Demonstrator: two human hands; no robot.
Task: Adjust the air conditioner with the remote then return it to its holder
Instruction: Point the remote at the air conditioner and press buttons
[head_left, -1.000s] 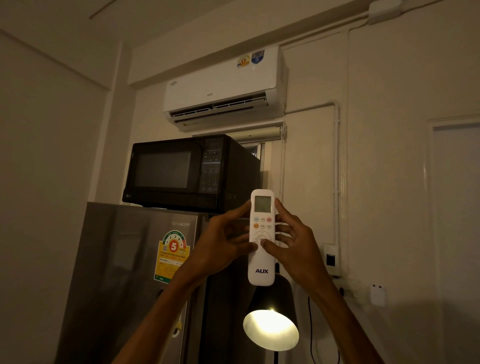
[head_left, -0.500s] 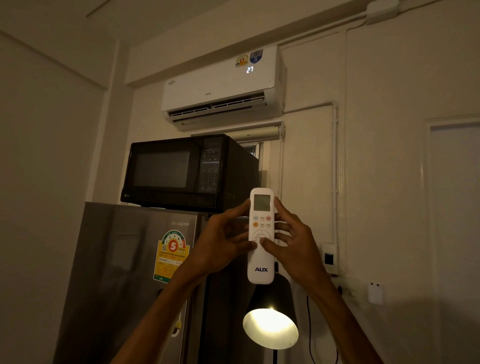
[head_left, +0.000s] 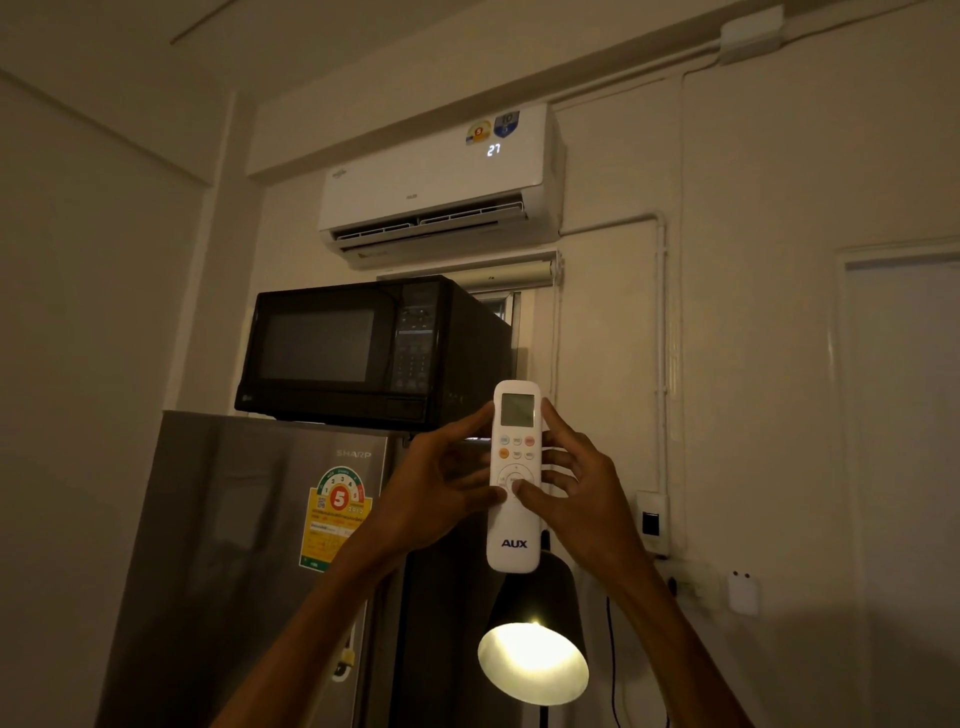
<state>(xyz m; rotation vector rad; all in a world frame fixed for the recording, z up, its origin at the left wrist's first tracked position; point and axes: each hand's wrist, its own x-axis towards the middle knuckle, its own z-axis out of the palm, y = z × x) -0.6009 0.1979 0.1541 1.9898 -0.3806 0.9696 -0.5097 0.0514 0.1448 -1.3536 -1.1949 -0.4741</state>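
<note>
2 hands (head_left: 447, 488), 1 remote (head_left: 514, 525)

A lamp (head_left: 533, 670) at the lower centre is glowing warm, glaring slightly; the upper corners are fading dim, and wall lines are bowing at the edges.

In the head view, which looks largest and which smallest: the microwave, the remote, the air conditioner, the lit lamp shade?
1. Microwave and air conditioner: alike, not ranked.
2. Lamp shade.
3. Remote, though nearest the camera.

Two bare forearms, left hand (head_left: 436, 493), right hand (head_left: 582, 499)
</note>
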